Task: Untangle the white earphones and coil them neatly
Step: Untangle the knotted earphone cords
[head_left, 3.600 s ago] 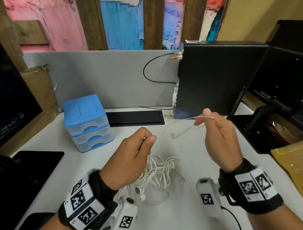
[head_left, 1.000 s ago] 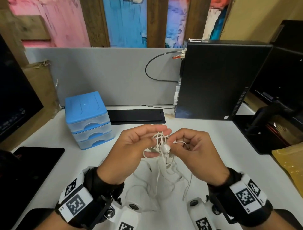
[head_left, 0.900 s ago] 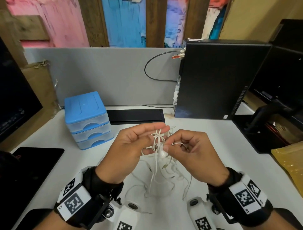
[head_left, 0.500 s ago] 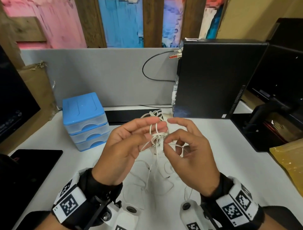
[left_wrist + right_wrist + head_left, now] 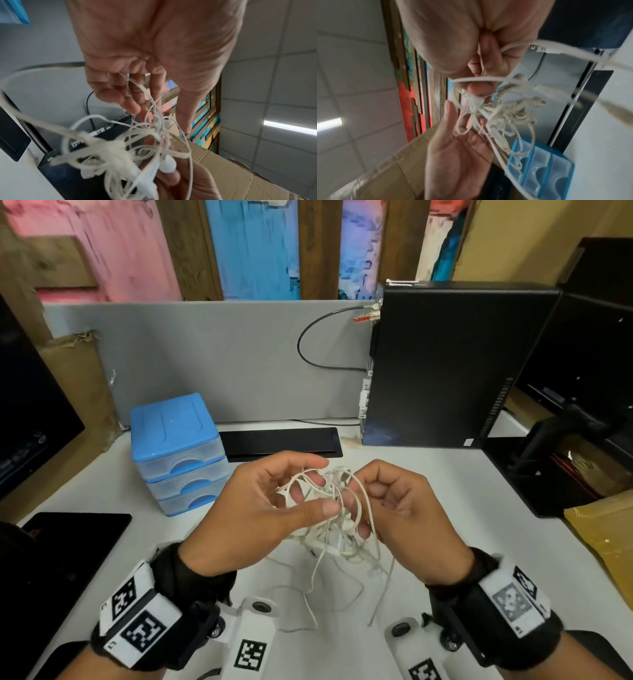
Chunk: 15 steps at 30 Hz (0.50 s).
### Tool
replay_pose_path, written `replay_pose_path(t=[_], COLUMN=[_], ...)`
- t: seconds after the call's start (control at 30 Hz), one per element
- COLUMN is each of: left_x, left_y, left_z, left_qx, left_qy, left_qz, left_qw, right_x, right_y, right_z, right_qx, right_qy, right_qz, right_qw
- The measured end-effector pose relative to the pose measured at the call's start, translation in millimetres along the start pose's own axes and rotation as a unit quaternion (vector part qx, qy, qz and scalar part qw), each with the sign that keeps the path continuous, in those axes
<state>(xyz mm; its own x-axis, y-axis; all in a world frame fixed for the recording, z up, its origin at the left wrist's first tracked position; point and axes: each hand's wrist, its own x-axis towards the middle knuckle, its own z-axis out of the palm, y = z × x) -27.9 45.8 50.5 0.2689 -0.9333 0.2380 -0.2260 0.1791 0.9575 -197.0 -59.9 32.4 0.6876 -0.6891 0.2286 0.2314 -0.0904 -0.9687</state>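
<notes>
Above the white surface [image 5: 445,494], just in front of the person, both hands hold up a knotted bundle of thin white earphones [image 5: 334,508]. The left hand [image 5: 260,508] has its palm turned up, its fingers [image 5: 301,465] only loosely bent, with loops of cord draped over them; its thumb [image 5: 315,510] presses strands of the tangle against them, so it pinches the cord. The right hand [image 5: 397,508] faces it, fingers curled inward around the other side of the bundle, their tips buried in the cord. From the left wrist view, a white earbud [image 5: 168,165] sits against a right fingertip, while cord runs between the left fingers [image 5: 132,97]. From the right wrist view, the dense knot [image 5: 501,108] hangs between the two hands, with one strand pinched under the right fingers [image 5: 481,88]. Loose ends trail down from the bundle, and the lowest loops lie on the surface between the wrists.

Left of the hands stands a small blue plastic drawer unit [image 5: 178,450] with three clear drawers. Behind the hands lies a flat black rectangular panel [image 5: 281,441], and to the right of it a black computer tower [image 5: 452,364] stands upright against a grey partition [image 5: 205,361].
</notes>
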Motion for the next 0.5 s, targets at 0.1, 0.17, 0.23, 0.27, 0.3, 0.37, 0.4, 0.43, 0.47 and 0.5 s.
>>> replay_pose_path(t=[0.1, 0.17, 0.23, 0.27, 0.3, 0.37, 0.4, 0.43, 0.47, 0.5], left_x=[-2.8, -3.1, -2.8, -1.8, -1.0, -1.3, -1.7, -2.2, -2.8, -3.4], left_y=[3.2, 5.7, 6.3, 5.5, 5.1, 4.7, 4.7, 4.3, 4.3, 5.2], left_z=[-0.5, -0.2, -0.5, -1.3, -1.8, -1.7, -1.3, -1.1, -0.6, 0.3], left_qx=[0.061, 0.058, 0.009, -0.008, -0.017, -0.027, -0.024, -0.012, 0.001, 0.013], left_qy=[-0.032, -0.046, -0.053, -0.048, -0.042, -0.040, -0.042, -0.042, -0.041, -0.039], left_qz=[0.011, 0.015, 0.027, 0.030, 0.031, 0.029, 0.027, 0.022, 0.017, 0.014], left_qw=[0.998, 0.997, 0.998, 0.998, 0.998, 0.998, 0.998, 0.999, 0.999, 0.999], right_x=[0.3, 0.5, 0.6, 1.0, 1.5, 1.4, 1.5, 1.5, 1.5, 1.3], right_y=[-3.7, -3.1, -1.8, -2.1, -2.0, -3.4, -3.7, -3.4, -2.5, -1.9], right_z=[-3.4, -4.4, -5.8, -6.4, -7.5, -8.3, -8.1, -7.9, -7.9, -7.3], right_qx=[0.031, 0.057, 0.077, 0.087, 0.097, 0.110, 0.110, 0.110, 0.108, 0.106], right_qy=[-0.024, -0.038, -0.058, -0.064, -0.066, -0.065, -0.064, -0.063, -0.059, -0.052], right_qz=[0.048, 0.068, 0.075, 0.078, 0.080, 0.084, 0.085, 0.085, 0.084, 0.083], right_qw=[0.998, 0.995, 0.993, 0.991, 0.990, 0.988, 0.988, 0.988, 0.989, 0.990])
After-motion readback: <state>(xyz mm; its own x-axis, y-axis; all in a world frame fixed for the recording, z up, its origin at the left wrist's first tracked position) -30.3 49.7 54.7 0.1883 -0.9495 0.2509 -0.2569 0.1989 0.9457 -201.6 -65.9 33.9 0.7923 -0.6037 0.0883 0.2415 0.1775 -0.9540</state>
